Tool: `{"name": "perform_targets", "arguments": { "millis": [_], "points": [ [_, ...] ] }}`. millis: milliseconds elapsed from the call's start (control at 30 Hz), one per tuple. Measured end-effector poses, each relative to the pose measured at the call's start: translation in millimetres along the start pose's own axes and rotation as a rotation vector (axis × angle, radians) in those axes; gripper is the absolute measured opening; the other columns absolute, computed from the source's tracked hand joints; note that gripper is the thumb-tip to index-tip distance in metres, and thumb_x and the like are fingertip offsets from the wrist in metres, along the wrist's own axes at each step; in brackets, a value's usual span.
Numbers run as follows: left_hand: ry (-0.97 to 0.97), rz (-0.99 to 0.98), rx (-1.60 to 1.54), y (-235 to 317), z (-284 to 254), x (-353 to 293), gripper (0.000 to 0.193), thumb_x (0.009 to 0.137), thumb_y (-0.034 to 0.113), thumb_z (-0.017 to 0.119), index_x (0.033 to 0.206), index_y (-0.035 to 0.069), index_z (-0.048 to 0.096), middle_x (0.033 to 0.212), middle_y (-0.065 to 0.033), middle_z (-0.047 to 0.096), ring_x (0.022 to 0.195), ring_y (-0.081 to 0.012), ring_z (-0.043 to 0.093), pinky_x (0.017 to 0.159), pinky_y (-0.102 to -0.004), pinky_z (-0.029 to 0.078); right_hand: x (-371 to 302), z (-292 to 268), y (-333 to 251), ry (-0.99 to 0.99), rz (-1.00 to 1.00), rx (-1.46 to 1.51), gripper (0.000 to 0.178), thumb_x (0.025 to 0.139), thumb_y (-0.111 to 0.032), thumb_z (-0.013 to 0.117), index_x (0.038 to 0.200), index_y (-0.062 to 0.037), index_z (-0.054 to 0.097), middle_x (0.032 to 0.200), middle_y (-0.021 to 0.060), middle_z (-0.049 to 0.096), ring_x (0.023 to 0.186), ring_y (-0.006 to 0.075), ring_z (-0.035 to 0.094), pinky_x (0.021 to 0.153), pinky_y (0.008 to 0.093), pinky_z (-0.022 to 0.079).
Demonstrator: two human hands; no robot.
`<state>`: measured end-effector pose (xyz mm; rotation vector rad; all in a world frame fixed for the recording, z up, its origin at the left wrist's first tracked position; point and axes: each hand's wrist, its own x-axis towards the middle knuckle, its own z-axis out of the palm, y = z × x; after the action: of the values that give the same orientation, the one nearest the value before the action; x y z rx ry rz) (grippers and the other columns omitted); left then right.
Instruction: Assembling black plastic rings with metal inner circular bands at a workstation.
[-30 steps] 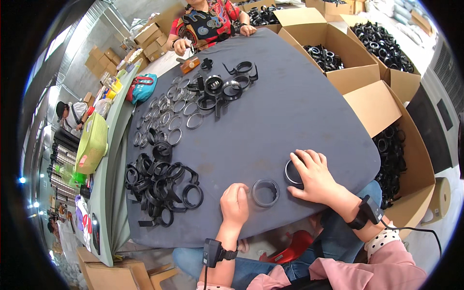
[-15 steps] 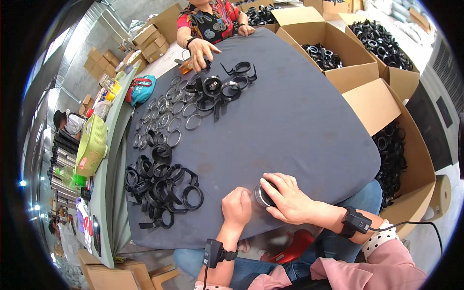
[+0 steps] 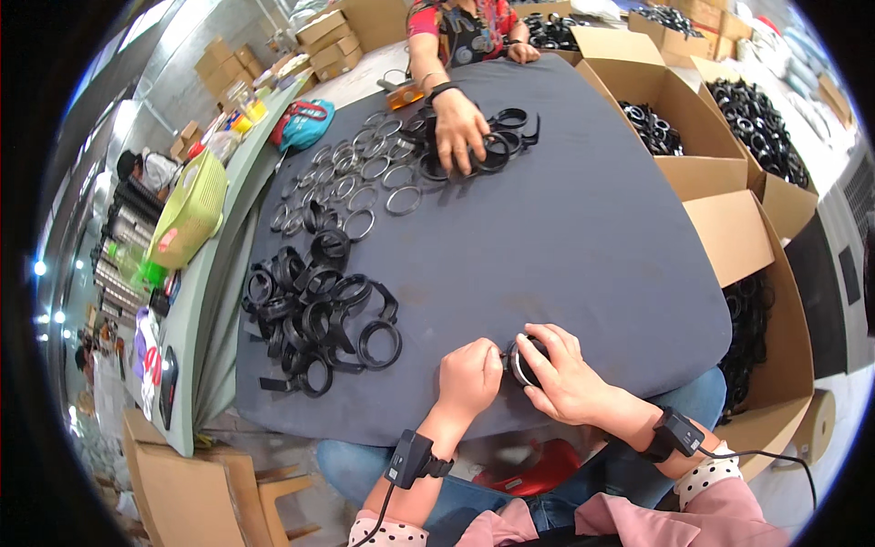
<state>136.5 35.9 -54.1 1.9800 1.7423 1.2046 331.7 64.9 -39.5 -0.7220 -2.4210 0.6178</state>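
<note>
My left hand (image 3: 468, 376) and my right hand (image 3: 561, 378) meet at the near edge of the dark grey table (image 3: 565, 237). Together they grip a black ring part with a silvery ring inside it (image 3: 521, 359), held between the fingers of both hands. A heap of black ring parts with straps (image 3: 314, 305) lies to the left of my left hand, apart from it.
Across the table a person's hand (image 3: 458, 128) rests on black rings beside several loose metal rings (image 3: 360, 182). Open cardboard boxes with black parts (image 3: 756, 123) stand along the right side. A green basket (image 3: 191, 210) sits on the left bench.
My right hand came left from a ring lying on the table and joined my left hand; both now hold the ring part together. The person opposite has reached onto the table.
</note>
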Motion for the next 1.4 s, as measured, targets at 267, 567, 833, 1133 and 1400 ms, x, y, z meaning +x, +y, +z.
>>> {"name": "perform_targets", "arguments": {
  "millis": [267,567,833,1133,1400],
  "points": [
    [-0.020,0.037,-0.003,-1.9,-1.0,0.1,0.019,0.088,0.010,0.051,0.072,0.001,0.058,0.065,-0.0164,0.058,0.061,-0.0351,0.061,0.056,-0.0419,0.048,2.1,6.1,-4.9,0.050,0.062,0.006,0.077,0.078,-0.022,0.070,0.139,0.0087,0.033,0.135,0.0279,0.036,0.124,0.0459,0.037,0.105,0.0534,0.032],
    [0.004,0.047,-0.024,-0.2,0.4,0.5,0.018,0.087,0.011,0.052,0.071,0.003,0.054,0.063,-0.0155,0.057,0.060,-0.0355,0.060,0.055,-0.0430,0.048,-0.8,9.8,-0.7,0.085,0.025,-0.076,0.078,0.077,-0.024,0.071,0.137,0.0098,0.035,0.130,0.0272,0.040,0.117,0.0451,0.041,0.101,0.0528,0.035],
    [0.016,0.044,-0.047,-1.3,-1.4,1.5,0.019,0.087,0.013,0.053,0.070,0.003,0.054,0.062,-0.0154,0.057,0.059,-0.0359,0.059,0.054,-0.0436,0.047,0.3,15.6,-4.0,0.134,0.035,-0.130,0.079,0.075,-0.028,0.074,0.135,0.0097,0.040,0.127,0.0267,0.042,0.113,0.0444,0.044,0.098,0.0525,0.038],
    [-0.001,0.019,-0.058,-0.3,0.0,5.0,0.021,0.087,0.014,0.053,0.070,0.003,0.054,0.062,-0.0159,0.056,0.059,-0.0364,0.059,0.054,-0.0438,0.047,6.3,9.2,-10.7,0.328,0.028,-0.151,0.083,0.057,-0.026,0.087,0.128,0.0002,0.052,0.120,0.0175,0.051,0.105,0.0358,0.050,0.091,0.0474,0.040],
    [-0.013,0.005,-0.016,-3.6,-3.1,3.1,0.022,0.088,0.014,0.051,0.071,0.002,0.057,0.063,-0.0159,0.057,0.061,-0.0361,0.060,0.055,-0.0427,0.047,14.7,-22.3,-39.9,0.414,0.110,-0.531,0.067,0.055,-0.020,0.083,0.116,-0.0012,0.062,0.115,0.0131,0.055,0.103,0.0321,0.051,0.085,0.0441,0.040]
  ]
}}
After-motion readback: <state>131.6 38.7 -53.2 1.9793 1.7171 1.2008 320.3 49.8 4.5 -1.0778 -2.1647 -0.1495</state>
